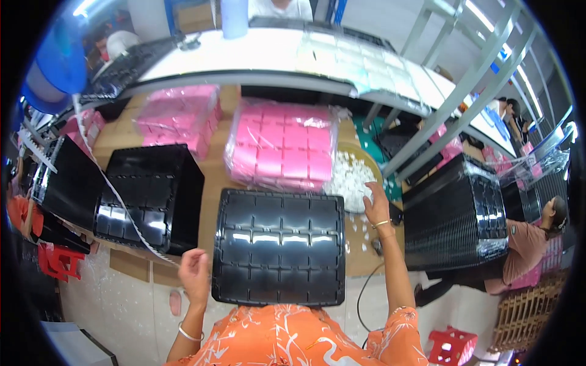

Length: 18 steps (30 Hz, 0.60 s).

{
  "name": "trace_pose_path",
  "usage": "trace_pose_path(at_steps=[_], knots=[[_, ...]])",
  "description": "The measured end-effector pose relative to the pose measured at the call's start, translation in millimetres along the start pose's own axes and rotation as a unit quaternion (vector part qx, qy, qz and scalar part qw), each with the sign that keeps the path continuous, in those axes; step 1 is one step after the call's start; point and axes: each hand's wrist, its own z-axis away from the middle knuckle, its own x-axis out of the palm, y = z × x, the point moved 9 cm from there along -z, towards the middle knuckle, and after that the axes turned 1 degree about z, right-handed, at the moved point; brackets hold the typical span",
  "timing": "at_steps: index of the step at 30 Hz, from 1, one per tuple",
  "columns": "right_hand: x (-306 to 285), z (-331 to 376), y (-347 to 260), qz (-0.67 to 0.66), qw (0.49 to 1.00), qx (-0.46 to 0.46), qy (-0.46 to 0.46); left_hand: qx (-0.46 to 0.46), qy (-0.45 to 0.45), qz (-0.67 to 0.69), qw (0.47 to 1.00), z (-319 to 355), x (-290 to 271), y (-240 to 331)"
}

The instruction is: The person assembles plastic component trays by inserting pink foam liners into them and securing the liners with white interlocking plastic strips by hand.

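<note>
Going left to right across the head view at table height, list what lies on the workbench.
Stack of black trays → left hand → black compartment tray → right hand → tall stack of black trays.

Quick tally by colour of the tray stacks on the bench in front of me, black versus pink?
Black tray stacks: 4
Pink bagged tray stacks: 2
Total: 6
</note>
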Motion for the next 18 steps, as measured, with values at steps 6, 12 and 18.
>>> trace_pose_path(at_steps=[6, 12, 18], knots=[[58, -53, -30, -0.012, 0.995, -0.076, 0.066, 0.214, -0.044, -0.105, 0.97, -94, 95, 64], [110, -68, -88, 0.025, 0.988, -0.149, 0.038, 0.387, -0.081, -0.154, 0.906, -197, 183, 39], [125, -75, -67, -0.022, 0.994, -0.105, -0.019, 0.279, -0.118, -0.281, 0.911, -238, 197, -11]])
